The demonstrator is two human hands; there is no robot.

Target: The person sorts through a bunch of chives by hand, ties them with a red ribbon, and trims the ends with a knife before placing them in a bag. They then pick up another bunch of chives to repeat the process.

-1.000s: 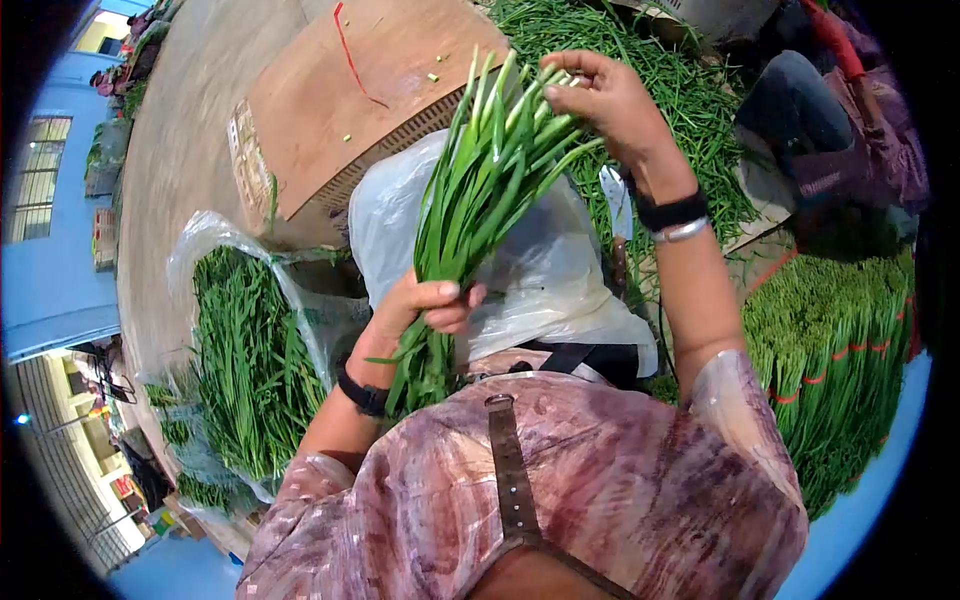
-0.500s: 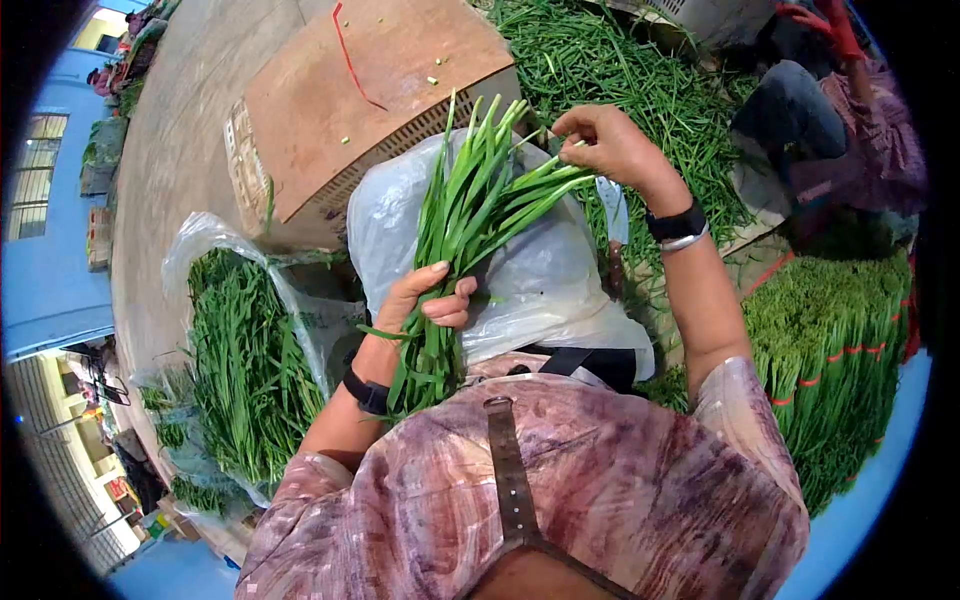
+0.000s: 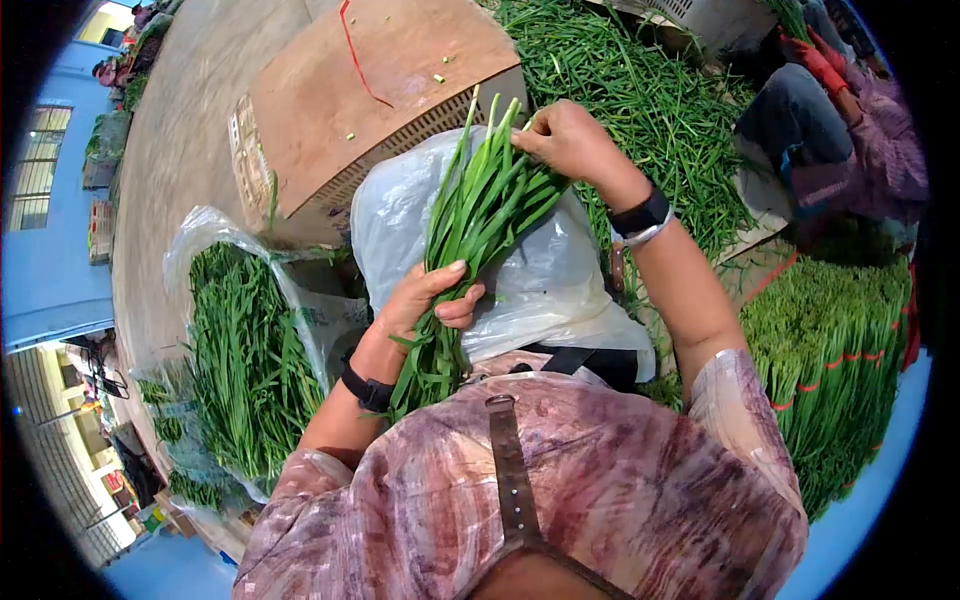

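A bunch of long green stalks (image 3: 487, 205) stands upright over my lap, pale ends upward. My left hand (image 3: 436, 298) wraps its fingers round the lower part of the bunch. At its upper right my right hand (image 3: 568, 143) has thumb and fingers pinched at the pale stalk tips; which stalks lie between the fingers is partly hidden. Beneath the bunch, white plastic sheeting (image 3: 400, 195) covers my lap. A brown handle (image 3: 617, 265), belonging to a knife, shows right of the sheeting, its blade mostly hidden by my right arm.
Ahead, a brown board (image 3: 370, 90) on a crate carries a red strip and green bits. Loose greens (image 3: 640, 130) spread ahead right. Bagged greens (image 3: 245, 350) lie left; red-tied bundles (image 3: 830, 370) stand right. Another person's red-gloved hands (image 3: 825, 68) hold greens at top right.
My right hand has moved left, closer to the bunch's pale tips, and the spread stalks are gathered more tightly. The other person's red-gloved hands are lower and now show greens.
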